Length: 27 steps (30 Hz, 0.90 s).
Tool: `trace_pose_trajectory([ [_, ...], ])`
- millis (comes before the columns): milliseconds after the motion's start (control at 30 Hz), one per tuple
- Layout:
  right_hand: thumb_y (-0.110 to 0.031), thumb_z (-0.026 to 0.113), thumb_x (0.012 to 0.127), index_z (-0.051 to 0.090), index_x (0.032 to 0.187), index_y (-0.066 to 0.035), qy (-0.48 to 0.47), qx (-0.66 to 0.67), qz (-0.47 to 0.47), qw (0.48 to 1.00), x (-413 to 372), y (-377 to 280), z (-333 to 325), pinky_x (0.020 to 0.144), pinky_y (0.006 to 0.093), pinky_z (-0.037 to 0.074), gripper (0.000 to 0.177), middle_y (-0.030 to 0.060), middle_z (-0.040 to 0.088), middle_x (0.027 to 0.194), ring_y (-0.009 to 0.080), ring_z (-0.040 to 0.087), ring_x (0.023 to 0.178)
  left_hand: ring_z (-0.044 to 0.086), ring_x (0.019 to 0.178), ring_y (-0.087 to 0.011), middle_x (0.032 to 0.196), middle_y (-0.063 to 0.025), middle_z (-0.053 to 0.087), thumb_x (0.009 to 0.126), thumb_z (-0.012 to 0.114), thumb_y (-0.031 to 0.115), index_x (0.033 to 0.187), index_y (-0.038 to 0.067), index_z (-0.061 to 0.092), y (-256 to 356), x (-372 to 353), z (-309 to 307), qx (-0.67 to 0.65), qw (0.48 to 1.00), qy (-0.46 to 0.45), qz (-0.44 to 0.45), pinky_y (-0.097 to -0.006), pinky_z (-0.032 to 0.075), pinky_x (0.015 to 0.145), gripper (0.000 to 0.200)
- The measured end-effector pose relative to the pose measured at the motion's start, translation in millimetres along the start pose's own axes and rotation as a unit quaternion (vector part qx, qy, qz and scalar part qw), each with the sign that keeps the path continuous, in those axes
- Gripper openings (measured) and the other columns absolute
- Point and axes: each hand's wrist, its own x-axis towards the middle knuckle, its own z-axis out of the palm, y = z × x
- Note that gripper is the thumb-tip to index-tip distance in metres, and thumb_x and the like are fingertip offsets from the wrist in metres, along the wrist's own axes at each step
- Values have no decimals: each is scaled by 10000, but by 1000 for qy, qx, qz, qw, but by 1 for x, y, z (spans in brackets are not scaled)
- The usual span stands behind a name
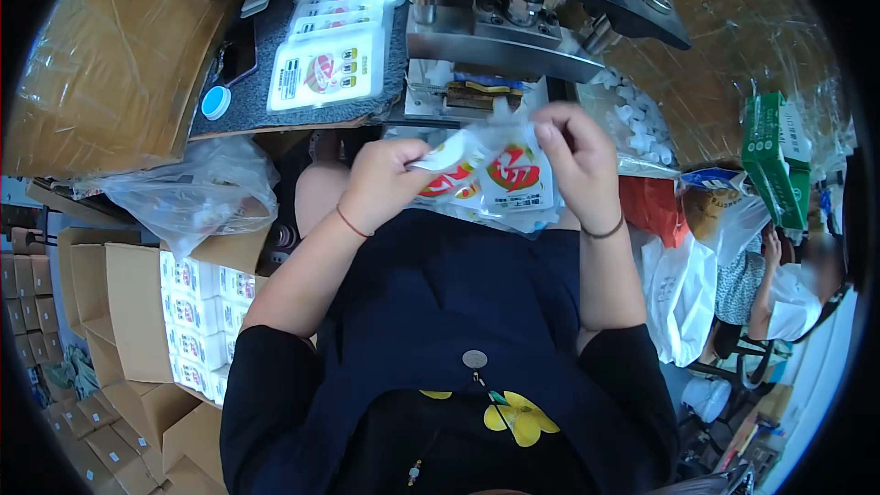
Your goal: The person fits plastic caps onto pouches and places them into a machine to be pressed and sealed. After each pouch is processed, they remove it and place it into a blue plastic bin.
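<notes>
Plastic packet (509, 174): red print, between hands
Left hand (380, 185): grips its edge
Right hand (573, 160): pinches its top

A sealing machine (513, 0) is sitting at twelve o'clock. Packets (327, 73) are lying on a mat (252, 99) at eleven. A carton (133, 312) is standing open at eight, holding white boxes (197, 312). A person (779, 298) is sitting at four.

Left hand (380, 185) and right hand (573, 160) are raised before the chest, near each other. Fingers are closed in pinch grips. Elbows bent, forearms bare, one band on each wrist.
</notes>
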Motion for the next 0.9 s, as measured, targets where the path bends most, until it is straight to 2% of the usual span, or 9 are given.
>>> trace_pose_trajectory([
  [67, -160, 732, 897, 701, 995, -2, 0, -50, -46, 998, 10, -1, 3, 774, 390, 519, 188, 145, 694, 939, 305, 659, 832, 605, 738, -36, 788, -11, 710, 892, 782, 148, 952, -32, 748, 15, 0, 17, -32, 999, -42, -5, -230, 503, 668, 193],
  [100, -159, 732, 897, 704, 992, -5, -23, -103, -88, 990, 14, -1, 2, 772, 386, 518, 184, 141, 692, 933, 304, 656, 830, 606, 732, -35, 780, -21, 714, 904, 789, 200, 934, -24, 759, 23, -1, 24, -91, 992, -64, -58, -230, 504, 664, 228],
  [167, -165, 697, 925, 701, 1015, -15, -55, -167, -141, 974, 15, 1, -8, 781, 381, 512, 175, 133, 693, 931, 301, 652, 849, 636, 815, -56, 911, -46, 742, 961, 734, 258, 1039, -28, 747, 20, 0, 33, -174, 970, -135, -101, -246, 534, 748, 297],
  [300, -198, 575, 1002, 675, 1125, -31, -220, -150, -35, 963, 11, -3, -35, 855, 422, 507, 230, 161, 694, 1048, 352, 651, 957, 668, 929, -100, 1046, -70, 735, 1004, 668, 245, 1161, -42, 693, 26, -6, 59, -345, 905, -204, -145, -283, 538, 868, 328],
  [400, -228, 511, 1039, 657, 1197, -25, -180, -216, -99, 954, 9, 10, -50, 936, 407, 487, 296, 189, 669, 1128, 357, 634, 1058, 685, 1007, -138, 1145, -102, 721, 971, 695, 150, 1210, -46, 665, 28, -4, 62, -416, 854, -243, -198, -299, 535, 928, 311],
  [433, -236, 506, 1037, 633, 1269, -48, -133, -347, -28, 928, 10, 13, -62, 980, 433, 476, 324, 214, 640, 1237, 397, 609, 1140, 687, 1015, -143, 1151, -107, 720, 960, 703, 131, 1212, -41, 666, 23, -1, 60, -420, 852, -240, -198, -298, 533, 931, 307],
  [500, -219, 596, 976, 630, 1260, -75, -4, -454, 14, 891, 12, 52, -95, 905, 458, 508, 321, 203, 640, 1202, 401, 621, 1102, 702, 1028, -169, 1163, -120, 722, 922, 722, 67, 1218, -30, 665, 12, 5, 57, -444, 846, -218, -199, -313, 547, 924, 317],
  [700, -218, 655, 927, 647, 1192, -149, -9, -595, 117, 795, 14, 103, -124, 824, 490, 526, 275, 187, 632, 1127, 416, 638, 1003, 725, 1013, -212, 1180, -155, 713, 912, 701, 33, 1239, -52, 630, 8, 46, 30, -477, 838, -169, -205, -360, 586, 910, 346],
  [900, -185, 660, 913, 627, 1084, -153, 20, -533, 39, 845, 18, 119, -117, 758, 500, 526, 177, 160, 640, 1051, 410, 648, 946, 736, 1008, -260, 1173, -201, 710, 837, 708, -18, 1218, -75, 617, 15, 59, 20, -498, 822, -153, -231, -392, 594, 925, 396],
])
